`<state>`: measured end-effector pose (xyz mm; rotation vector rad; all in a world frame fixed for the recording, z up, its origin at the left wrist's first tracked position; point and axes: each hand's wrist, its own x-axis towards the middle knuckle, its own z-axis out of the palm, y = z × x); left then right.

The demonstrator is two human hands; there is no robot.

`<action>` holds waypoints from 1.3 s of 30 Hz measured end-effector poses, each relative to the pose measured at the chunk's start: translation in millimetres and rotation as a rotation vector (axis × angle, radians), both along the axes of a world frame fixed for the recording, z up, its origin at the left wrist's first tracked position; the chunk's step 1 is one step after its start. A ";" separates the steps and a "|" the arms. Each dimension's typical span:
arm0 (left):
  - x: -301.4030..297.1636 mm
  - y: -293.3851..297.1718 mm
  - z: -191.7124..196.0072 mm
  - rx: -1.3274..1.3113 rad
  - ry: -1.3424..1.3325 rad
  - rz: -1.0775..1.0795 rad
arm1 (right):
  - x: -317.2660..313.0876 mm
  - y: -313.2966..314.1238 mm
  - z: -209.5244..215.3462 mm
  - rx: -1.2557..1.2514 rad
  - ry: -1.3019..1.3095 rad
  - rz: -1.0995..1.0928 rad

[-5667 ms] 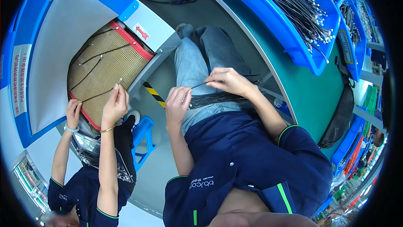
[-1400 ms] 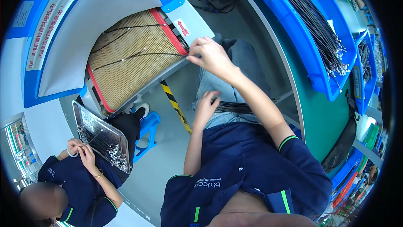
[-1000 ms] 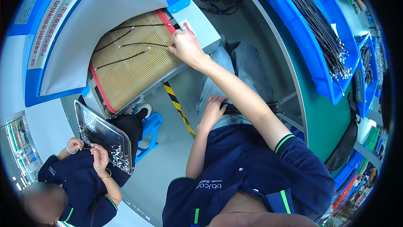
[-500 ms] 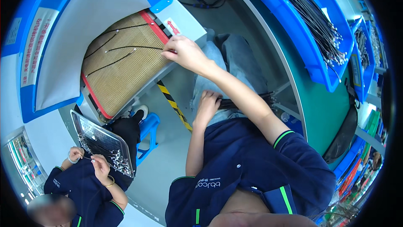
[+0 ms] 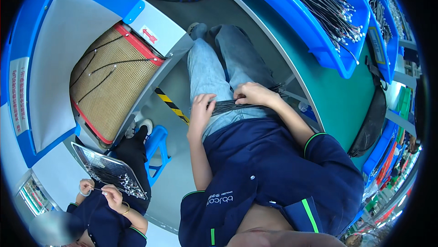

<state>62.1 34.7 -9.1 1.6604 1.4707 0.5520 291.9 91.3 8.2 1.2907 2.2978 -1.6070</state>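
Observation:
A bundle of thin black cables [image 5: 223,107] lies across my lap on the blue jeans. My left hand [image 5: 201,110] is at the bundle's left end, fingers curled over it. Farther right, my right hand [image 5: 255,95] bends down onto the same bundle, its thumb and fingertips closed on the strands; whether a single cable is picked out is too small to tell. To the left, several separate black cables lie on a tan mesh conveyor belt [image 5: 116,96] with red edges. One black cable [image 5: 125,64] reaches the belt's red edge with its tip.
A blue and white machine housing [image 5: 50,73] arches over the belt. At lower left a co-worker handles a thin strand above a metal tray [image 5: 132,167] of cables, near a blue stool [image 5: 157,151]. Blue bins [image 5: 315,41] of cables stand on the green table [image 5: 315,78] at right.
My right hand has left the belt's red edge, where a cable now lies released, and come back to the bundle on my lap. The view has shifted, with the belt farther left.

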 end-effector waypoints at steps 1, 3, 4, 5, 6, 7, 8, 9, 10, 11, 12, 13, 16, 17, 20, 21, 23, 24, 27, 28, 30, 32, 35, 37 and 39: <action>-3.7 -0.2 1.3 0.032 0.016 0.012 | 1.5 -1.3 -1.0 0.012 0.021 -0.019; -11.9 -2.1 6.5 0.025 0.038 0.035 | 3.7 -3.5 -4.0 0.035 0.062 -0.055; -15.9 -2.9 6.5 0.016 0.043 0.036 | 4.0 -3.9 -5.4 0.048 0.075 -0.065; -19.6 -4.0 4.8 0.006 0.047 0.037 | 4.2 -4.3 -6.8 0.061 0.087 -0.074; -22.4 -5.3 3.3 -0.003 0.052 0.038 | 4.1 -4.9 -7.6 0.074 0.100 -0.083; -23.8 -6.5 2.0 -0.035 0.041 0.046 | 4.1 -5.2 -7.2 0.062 0.086 -0.080; -25.0 -7.7 0.9 -0.067 0.030 0.054 | 3.2 -5.6 -6.4 0.050 0.073 -0.077; -25.6 -8.6 0.7 -0.099 0.020 0.062 | 2.2 -5.7 -5.6 0.038 0.060 -0.074; -25.0 -9.1 1.1 -0.101 0.018 0.062 | 1.3 -5.6 -5.0 0.045 0.044 -0.069; -24.4 -9.4 1.9 -0.103 0.017 0.063 | 0.1 -5.5 -4.5 0.052 0.028 -0.063; -23.7 -9.4 2.6 -0.105 0.016 0.063 | -0.3 -5.7 -4.2 0.058 0.012 -0.058; -23.5 -9.0 3.4 -0.106 0.018 0.062 | -0.2 -5.2 -5.4 0.057 0.012 -0.045; -23.2 -8.3 5.4 -0.107 0.014 0.065 | 0.8 -2.2 -8.7 0.055 0.033 -0.034; -23.2 -8.4 5.8 -0.107 0.006 0.071 | 2.4 -1.4 -7.3 0.055 0.053 -0.049; -21.5 -8.0 8.0 -0.122 -0.016 0.097 | 4.3 5.6 3.3 -0.064 0.037 -0.070; -20.9 -7.9 9.3 -0.129 -0.024 0.108 | 4.7 8.1 7.2 -0.123 0.019 -0.074; -20.2 -7.2 12.1 -0.018 0.023 0.072 | 6.1 8.7 13.7 -0.169 0.076 -0.136; -19.6 -6.0 13.5 0.038 0.047 0.055 | 6.2 7.9 17.8 -0.192 0.104 -0.167; -10.0 0.2 22.0 0.028 0.012 0.054 | -4.0 6.8 34.1 0.006 0.157 -0.110; -6.5 3.3 24.4 0.045 -0.011 0.029 | -8.8 6.1 37.1 0.051 0.188 -0.096; -1.8 4.0 37.1 0.072 -0.036 0.007 | -20.8 1.7 36.0 0.257 0.303 -0.077; 2.2 5.5 44.5 0.084 -0.053 0.020 | -28.1 0.9 35.1 0.327 0.300 -0.052; 1.6 6.3 53.9 0.135 -0.065 0.040 | -29.7 2.2 43.3 0.377 0.381 -0.110; 0.7 6.0 55.5 0.184 -0.061 0.044 | -30.0 2.4 45.9 0.367 0.401 -0.131; -0.5 6.0 52.4 0.237 -0.053 0.042 | -31.1 2.7 46.7 0.350 0.378 -0.139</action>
